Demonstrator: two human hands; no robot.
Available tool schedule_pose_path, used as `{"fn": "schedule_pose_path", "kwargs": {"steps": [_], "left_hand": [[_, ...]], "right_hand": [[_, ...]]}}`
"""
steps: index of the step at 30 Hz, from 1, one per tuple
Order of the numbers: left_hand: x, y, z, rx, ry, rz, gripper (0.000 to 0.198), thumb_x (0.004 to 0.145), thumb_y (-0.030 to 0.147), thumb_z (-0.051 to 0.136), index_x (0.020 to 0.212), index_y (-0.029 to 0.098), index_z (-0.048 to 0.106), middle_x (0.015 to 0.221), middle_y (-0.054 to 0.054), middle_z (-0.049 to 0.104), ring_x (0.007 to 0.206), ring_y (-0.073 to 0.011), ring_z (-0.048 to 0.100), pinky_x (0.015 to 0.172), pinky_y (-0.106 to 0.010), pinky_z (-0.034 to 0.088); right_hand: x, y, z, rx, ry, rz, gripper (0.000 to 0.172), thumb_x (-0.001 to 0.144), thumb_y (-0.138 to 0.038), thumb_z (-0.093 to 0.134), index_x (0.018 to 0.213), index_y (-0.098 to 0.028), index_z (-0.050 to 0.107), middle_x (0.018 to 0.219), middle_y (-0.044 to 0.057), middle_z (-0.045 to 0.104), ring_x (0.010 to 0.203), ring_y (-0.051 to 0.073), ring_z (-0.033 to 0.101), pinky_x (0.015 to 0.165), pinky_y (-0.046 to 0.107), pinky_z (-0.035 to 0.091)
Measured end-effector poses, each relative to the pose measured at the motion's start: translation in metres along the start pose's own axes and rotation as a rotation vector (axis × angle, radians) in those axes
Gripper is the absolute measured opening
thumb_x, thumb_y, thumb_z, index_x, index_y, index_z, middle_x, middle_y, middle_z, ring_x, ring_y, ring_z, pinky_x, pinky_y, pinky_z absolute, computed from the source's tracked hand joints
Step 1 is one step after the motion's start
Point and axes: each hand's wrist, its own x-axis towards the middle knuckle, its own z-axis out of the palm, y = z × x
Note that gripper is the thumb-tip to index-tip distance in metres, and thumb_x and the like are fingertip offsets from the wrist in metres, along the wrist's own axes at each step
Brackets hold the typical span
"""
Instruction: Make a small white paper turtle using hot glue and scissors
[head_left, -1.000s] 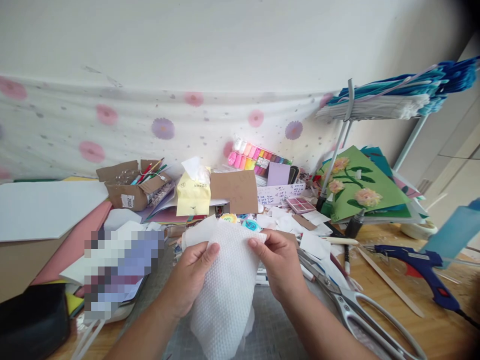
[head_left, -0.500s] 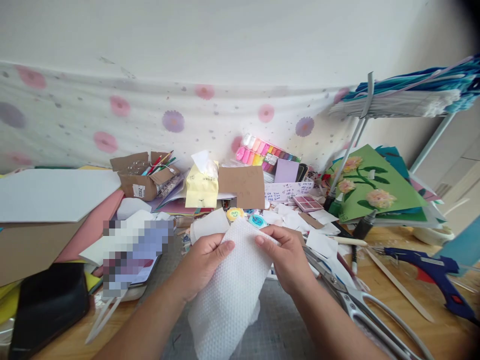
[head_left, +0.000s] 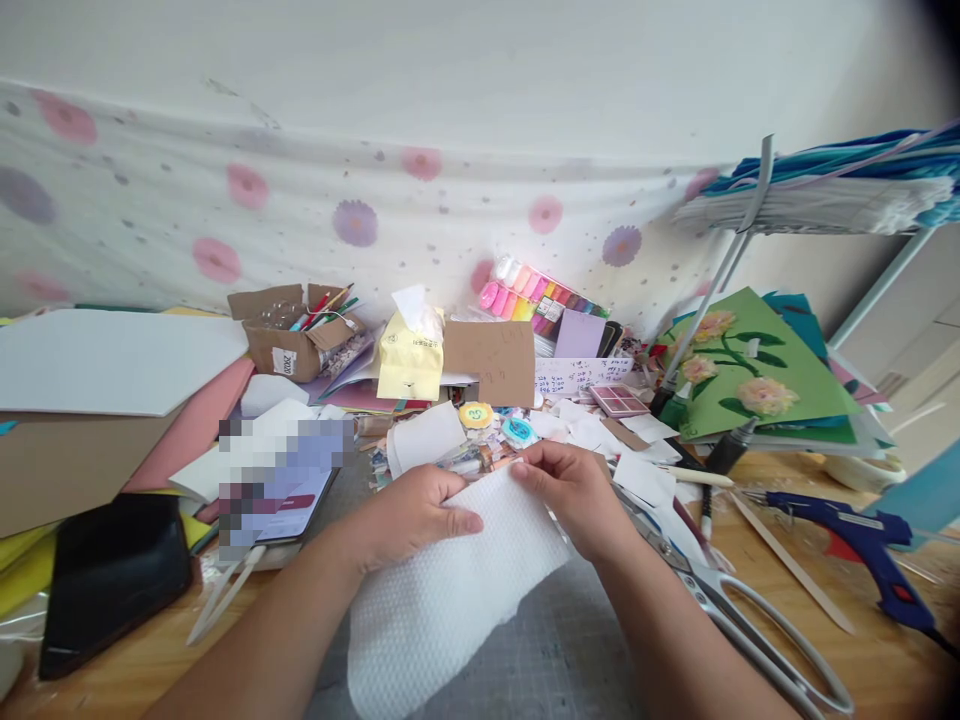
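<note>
Both hands hold a white, dimple-textured paper towel [head_left: 450, 590] over the grey cutting mat [head_left: 562, 650]. On its upper left edge, my left hand [head_left: 409, 520] pinches it with the thumb on top. At the upper right corner, my right hand [head_left: 574, 490] grips it between thumb and fingers. The towel slants down toward the lower left, its low end hanging near the bottom of the view. Just beyond the hands lie a yellow round piece [head_left: 475, 415] and a blue round piece [head_left: 519, 431] among paper scraps.
Large scissors [head_left: 720, 600] lie right of my right forearm, with a blue glue gun [head_left: 847, 530] farther right. A phone [head_left: 300, 500] and a black case [head_left: 112, 580] are on the left. Behind stand a cardboard box [head_left: 281, 350], a yellow tissue pack [head_left: 409, 360] and clay packs [head_left: 540, 290].
The paper towel has turned from steep to more slanted and is spread wider, its low end swung left. My hands have shifted slightly along its upper edge. The camera view tilted a little.
</note>
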Motion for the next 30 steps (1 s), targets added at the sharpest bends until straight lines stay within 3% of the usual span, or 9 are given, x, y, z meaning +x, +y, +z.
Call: {"fn": "schedule_pose_path", "kwargs": {"steps": [6,11,15,18,22,24,26,29,30], "left_hand": [[0.000,-0.002,-0.007,-0.040,-0.017,0.048,0.035,0.073,0.050,0.063,0.080,0.015,0.067,0.065,0.000,0.058,0.054,-0.0140,0.046,0.049,-0.023,0.027],[-0.013,0.004,-0.015,0.006,-0.029,0.082,0.036,0.059,0.048,0.075,0.063,0.016,0.059,0.056,0.005,0.044,0.053,-0.0104,0.035,0.049,-0.023,0.020],[-0.042,0.001,-0.016,0.026,0.045,0.086,0.040,0.069,0.051,0.067,0.059,0.018,0.046,0.054,0.008,0.030,0.052,-0.0090,0.024,0.049,-0.024,0.015],[-0.073,-0.002,-0.014,0.071,0.116,0.073,0.035,0.074,0.047,0.064,0.062,0.017,0.051,0.055,0.007,0.034,0.053,-0.0093,0.027,0.050,-0.024,0.017],[-0.111,-0.003,-0.007,0.091,0.016,0.026,0.029,0.075,0.045,0.065,0.081,0.016,0.067,0.065,0.002,0.053,0.060,-0.0119,0.043,0.054,-0.022,0.028],[-0.125,-0.006,0.002,-0.045,-0.049,-0.014,0.035,0.070,0.045,0.071,0.093,0.018,0.070,0.075,-0.001,0.063,0.066,-0.0146,0.051,0.057,-0.022,0.035],[-0.134,-0.013,0.019,-0.279,-0.034,-0.052,0.038,0.062,0.045,0.078,0.088,0.018,0.072,0.076,-0.002,0.068,0.068,-0.0159,0.056,0.058,-0.022,0.039],[-0.141,-0.026,0.056,-0.752,0.240,-0.042,0.030,0.064,0.048,0.076,0.074,0.020,0.070,0.074,-0.002,0.070,0.062,-0.0148,0.059,0.056,-0.023,0.044],[-0.142,-0.028,0.069,-0.904,0.287,-0.013,0.031,0.064,0.049,0.075,0.079,0.022,0.070,0.087,-0.003,0.072,0.072,-0.0184,0.063,0.061,-0.027,0.048]], "right_hand": [[-0.006,0.003,-0.005,0.136,-0.299,0.149,0.030,0.064,-0.041,0.079,0.072,-0.014,0.069,0.066,0.001,0.064,0.053,0.012,0.050,0.049,0.022,0.033],[-0.028,0.002,-0.013,0.196,-0.139,0.184,0.027,0.069,-0.041,0.077,0.071,-0.015,0.069,0.057,-0.001,0.062,0.046,0.009,0.047,0.047,0.021,0.031],[-0.055,-0.004,-0.017,0.276,-0.062,0.222,0.028,0.068,-0.040,0.078,0.069,-0.014,0.068,0.058,0.000,0.062,0.046,0.009,0.048,0.047,0.021,0.031],[-0.074,-0.008,-0.008,0.360,-0.048,0.263,0.029,0.063,-0.038,0.082,0.066,-0.012,0.069,0.058,0.001,0.063,0.048,0.009,0.049,0.048,0.021,0.032],[-0.094,-0.010,0.014,0.429,-0.117,0.307,0.032,0.060,-0.038,0.084,0.066,-0.011,0.068,0.059,0.001,0.063,0.049,0.009,0.049,0.048,0.020,0.032],[-0.101,-0.012,0.022,0.431,-0.137,0.316,0.033,0.058,-0.038,0.085,0.063,-0.011,0.066,0.056,-0.001,0.060,0.047,0.007,0.047,0.047,0.019,0.030],[-0.108,-0.013,0.025,0.447,-0.126,0.312,0.033,0.058,-0.038,0.084,0.062,-0.012,0.064,0.055,-0.002,0.058,0.047,0.007,0.045,0.046,0.019,0.030],[-0.118,-0.015,0.022,0.481,-0.071,0.286,0.032,0.061,-0.037,0.083,0.063,-0.012,0.064,0.056,-0.001,0.059,0.049,0.008,0.047,0.048,0.020,0.032],[-0.121,-0.015,0.020,0.492,-0.046,0.278,0.031,0.062,-0.037,0.082,0.064,-0.012,0.064,0.057,-0.001,0.060,0.049,0.009,0.048,0.049,0.020,0.033]]}}
